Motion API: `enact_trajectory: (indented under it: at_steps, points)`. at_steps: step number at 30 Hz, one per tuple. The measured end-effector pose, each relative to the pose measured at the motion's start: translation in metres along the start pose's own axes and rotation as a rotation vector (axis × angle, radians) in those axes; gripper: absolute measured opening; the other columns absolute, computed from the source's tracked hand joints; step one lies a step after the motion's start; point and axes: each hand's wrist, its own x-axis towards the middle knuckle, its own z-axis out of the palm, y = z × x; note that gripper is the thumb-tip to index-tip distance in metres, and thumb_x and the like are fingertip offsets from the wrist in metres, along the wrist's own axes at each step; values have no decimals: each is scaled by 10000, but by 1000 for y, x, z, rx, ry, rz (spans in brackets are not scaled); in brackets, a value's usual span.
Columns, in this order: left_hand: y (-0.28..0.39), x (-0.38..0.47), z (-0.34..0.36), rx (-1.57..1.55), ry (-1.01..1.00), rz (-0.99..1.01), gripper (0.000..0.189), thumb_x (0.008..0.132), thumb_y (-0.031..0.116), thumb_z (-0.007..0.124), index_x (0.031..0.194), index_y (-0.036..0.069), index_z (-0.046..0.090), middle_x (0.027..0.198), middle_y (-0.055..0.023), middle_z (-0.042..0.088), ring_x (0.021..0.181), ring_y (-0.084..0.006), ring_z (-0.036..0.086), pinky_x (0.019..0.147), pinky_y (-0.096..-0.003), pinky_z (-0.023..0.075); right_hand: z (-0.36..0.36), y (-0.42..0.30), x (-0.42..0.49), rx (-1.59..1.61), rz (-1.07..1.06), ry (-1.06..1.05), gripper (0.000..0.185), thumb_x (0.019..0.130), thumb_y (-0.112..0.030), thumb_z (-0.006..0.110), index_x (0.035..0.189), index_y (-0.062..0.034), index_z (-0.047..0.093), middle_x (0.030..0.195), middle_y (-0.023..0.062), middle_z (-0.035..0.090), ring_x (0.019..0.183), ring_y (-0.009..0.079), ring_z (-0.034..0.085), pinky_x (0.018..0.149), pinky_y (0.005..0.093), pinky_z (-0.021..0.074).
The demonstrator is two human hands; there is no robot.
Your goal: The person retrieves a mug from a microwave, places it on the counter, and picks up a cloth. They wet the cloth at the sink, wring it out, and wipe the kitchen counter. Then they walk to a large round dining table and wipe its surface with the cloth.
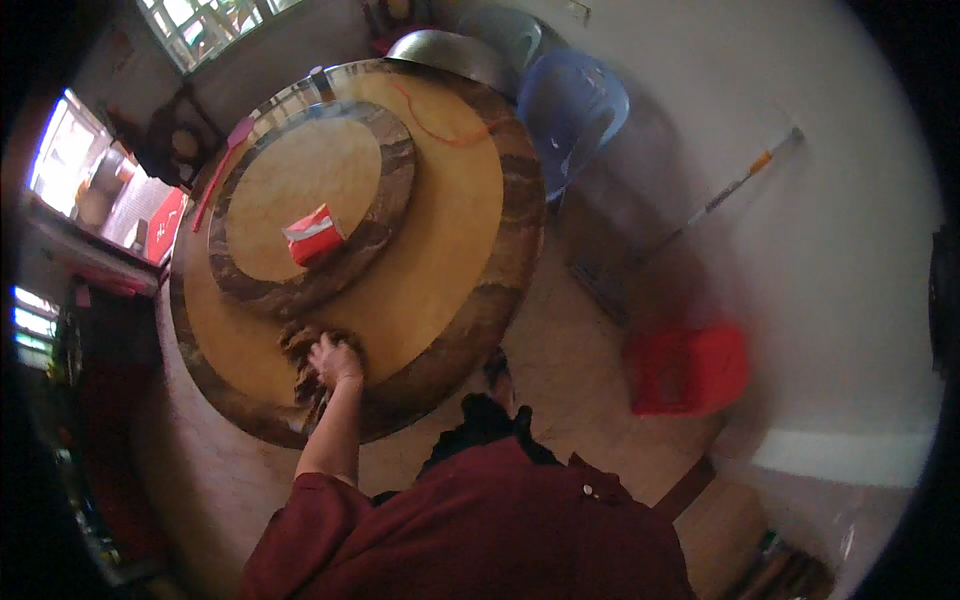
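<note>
My left hand (336, 361) presses a crumpled brown cloth (304, 364) onto the near part of a round table (457, 217). The fingers are bent over the cloth, which spreads out to the left of the hand and hangs down beside the wrist. Beyond the hand, a round turntable (300, 180) with a dark marbled rim is set on the tabletop. On its near side lies a red packet (315, 234) with a pale band. My right hand is out of view.
A pink fly swatter (223, 172) lies along the table's left edge, near a small capped container (320, 81). An orange cord (442, 139) curves over the far side. A metal basin (446, 54), blue plastic chair (574, 105), long-handled tool (712, 202) and red crate (690, 369) are around the table.
</note>
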Motion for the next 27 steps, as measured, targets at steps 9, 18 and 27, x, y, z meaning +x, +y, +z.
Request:
enact_trajectory:
  at_steps: [9, 18, 27]
  points:
    - [184, -24, 24, -56, -90, 11, 594, 873, 322, 648, 1414, 159, 465, 1455, -173, 414, 1358, -414, 381, 1000, -553, 445, -147, -81, 100, -229, -52, -40, 347, 906, -241, 618, 1201, -64, 656, 1170, 174, 673, 1102, 340, 639, 902, 418, 513]
    - [171, -88, 6, 65, -328, 505, 654, 854, 298, 672, 1453, 164, 448, 1506, -183, 377, 1413, -419, 313, 1029, -565, 401, -209, -291, 184, -76, -460, -209, 353, 903, -207, 618, 1213, -39, 639, 1211, 170, 646, 1117, 351, 620, 919, 422, 509]
    - [185, -87, -2, 40, -372, 458, 677, 839, 309, 699, 1462, 243, 441, 1491, -155, 395, 1424, -386, 310, 1059, -560, 374, -213, -589, 316, -517, -1218, -147, 313, 812, -115, 718, 1106, -60, 626, 1084, 135, 622, 979, 345, 630, 814, 409, 539]
